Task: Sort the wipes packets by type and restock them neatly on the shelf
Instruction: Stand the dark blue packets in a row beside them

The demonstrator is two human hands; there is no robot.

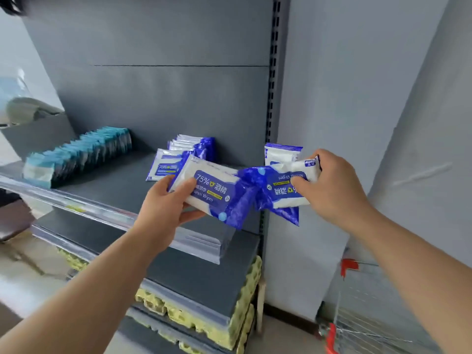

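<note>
Across the upper left and centre of the frame stands a grey shelving unit (158,98), with a pale wall (357,98) filling the right side. Its middle shelf (120,185) runs from the left edge toward the centre and carries the wipes. At lower right is part of a wire trolley (370,315) with red corners, and yellow egg trays (240,315) are stacked on the lower shelves at bottom centre.

A long row of pale blue packets (76,154) stands on edge at the left of the shelf. At centre frame the left hand (166,208) grips a blue-and-white alcohol wipes packet (212,190), thumb on its face and fingers curled beneath. The right hand (334,185) pinches a second matching packet (286,185), printed side upside down. The blue ends of the two packets meet between the hands, above the shelf's front edge.

Behind them, a small group of matching packets (184,152) stands near the back panel, and a single packet (282,152) stands upright at the shelf's right end.
</note>
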